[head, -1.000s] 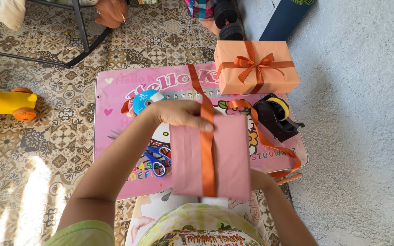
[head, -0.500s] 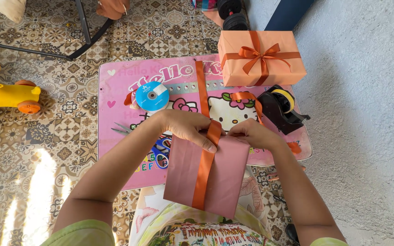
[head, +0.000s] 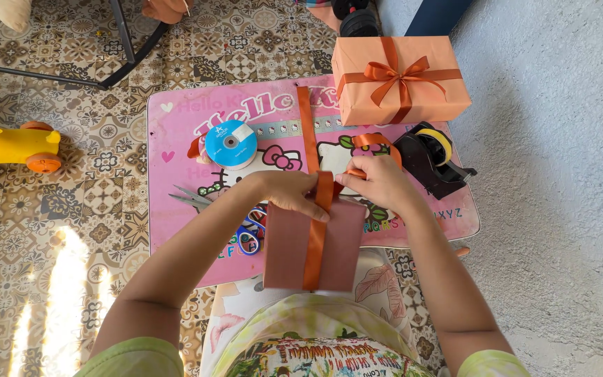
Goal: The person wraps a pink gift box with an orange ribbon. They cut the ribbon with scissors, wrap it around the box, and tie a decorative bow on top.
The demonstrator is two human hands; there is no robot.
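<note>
The pink bench (head: 176, 139) carries an orange gift (head: 399, 78) at its far right corner, a tape dispenser (head: 430, 159) by the right edge and a blue spool (head: 231, 144) left of centre. At the near edge the pink box (head: 314, 246) stands tilted, looking stiff and light. The left hand (head: 291, 194) clamps its top edge over the ribbon (head: 314, 237); the right hand (head: 380, 183) pinches that soft, likely slippery ribbon. Scissors (head: 247, 237) lie beside.

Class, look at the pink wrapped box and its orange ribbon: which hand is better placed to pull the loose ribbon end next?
Probably the right hand: it already pinches the loose orange ribbon, while the left hand presses the pink wrapped box.
</note>
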